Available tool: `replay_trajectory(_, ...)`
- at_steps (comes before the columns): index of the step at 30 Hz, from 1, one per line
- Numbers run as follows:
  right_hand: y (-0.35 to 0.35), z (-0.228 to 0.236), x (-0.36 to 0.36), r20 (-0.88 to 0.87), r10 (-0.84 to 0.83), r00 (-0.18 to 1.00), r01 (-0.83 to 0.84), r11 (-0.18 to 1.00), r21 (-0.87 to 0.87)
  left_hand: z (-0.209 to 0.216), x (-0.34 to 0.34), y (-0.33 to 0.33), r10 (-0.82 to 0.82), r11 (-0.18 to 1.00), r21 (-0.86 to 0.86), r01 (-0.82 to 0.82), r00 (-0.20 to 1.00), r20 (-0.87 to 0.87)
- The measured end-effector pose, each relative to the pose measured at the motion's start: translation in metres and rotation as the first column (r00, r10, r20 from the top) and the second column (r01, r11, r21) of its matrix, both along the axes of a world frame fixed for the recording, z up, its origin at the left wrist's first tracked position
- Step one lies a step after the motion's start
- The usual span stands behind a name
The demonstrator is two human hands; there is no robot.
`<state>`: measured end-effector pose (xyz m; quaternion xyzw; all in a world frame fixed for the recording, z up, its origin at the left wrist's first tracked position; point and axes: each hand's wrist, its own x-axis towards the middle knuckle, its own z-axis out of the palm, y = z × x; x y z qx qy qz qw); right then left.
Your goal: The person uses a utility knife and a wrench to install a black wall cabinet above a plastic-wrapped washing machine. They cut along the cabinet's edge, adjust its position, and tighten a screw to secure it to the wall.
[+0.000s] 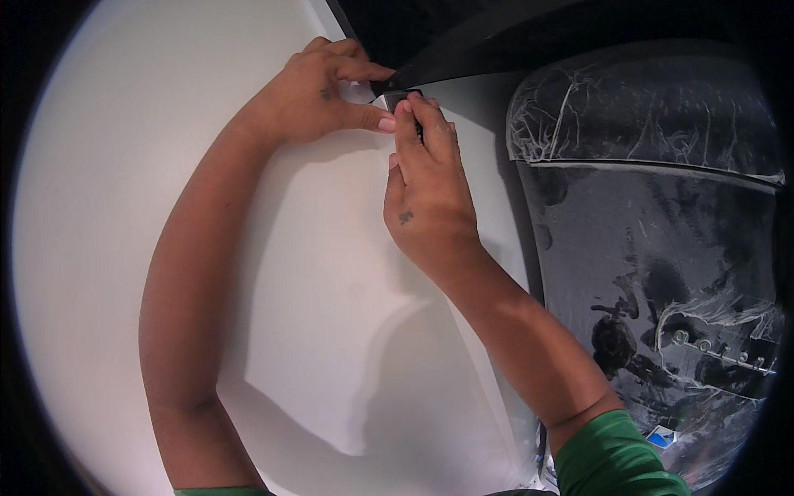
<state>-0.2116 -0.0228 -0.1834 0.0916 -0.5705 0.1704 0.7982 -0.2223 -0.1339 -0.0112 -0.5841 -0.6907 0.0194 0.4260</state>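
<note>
Film (552, 124) wraps panel (591, 219); right hand (430, 182) holds dark block (400, 100).

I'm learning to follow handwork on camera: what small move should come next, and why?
I'd probably have the right hand press gently on the small dark piece, with the left hand steadying beside it. The right fingers already lie over that piece, and the left thumb and forefinger spread beside it, near where the white panel meets a dark surface.

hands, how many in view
2: left hand at upper centre; right hand lower and further right, fingertips on a dark block.
</note>
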Motion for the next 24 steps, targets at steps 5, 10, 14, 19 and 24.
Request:
replay_trajectory(5,-0.003,-0.0003,0.0009,0.013,-0.033,0.999,0.034,0.999,-0.035,-0.0006,-0.0026,0.0011,-0.034,0.999,0.007,0.034,0.999,0.008)
replay_trajectory(10,-0.0035,0.0003,-0.0003,0.027,-0.023,0.999,0.024,0.998,-0.051,0.0012,-0.0063,0.0033,-0.058,0.998,0.01,0.058,0.998,0.03)
replay_trajectory(14,-0.005,0.0013,0.0007,0.041,-0.028,0.999,0.03,0.997,-0.065,0.0024,-0.0073,0.0049,-0.026,1.0,0.016,0.026,1.0,0.004)
replay_trajectory(19,-0.006,0.002,0.0019,0.052,-0.036,0.998,0.041,0.995,-0.094,0.0007,-0.0064,0.0049,-0.051,0.998,0.03,0.051,0.999,0.002)
replay_trajectory(24,-0.0056,0.003,0.003,0.091,-0.004,0.996,0.013,0.995,-0.101,0.002,-0.007,0.0027,-0.063,0.998,0.007,0.063,0.998,0.002)
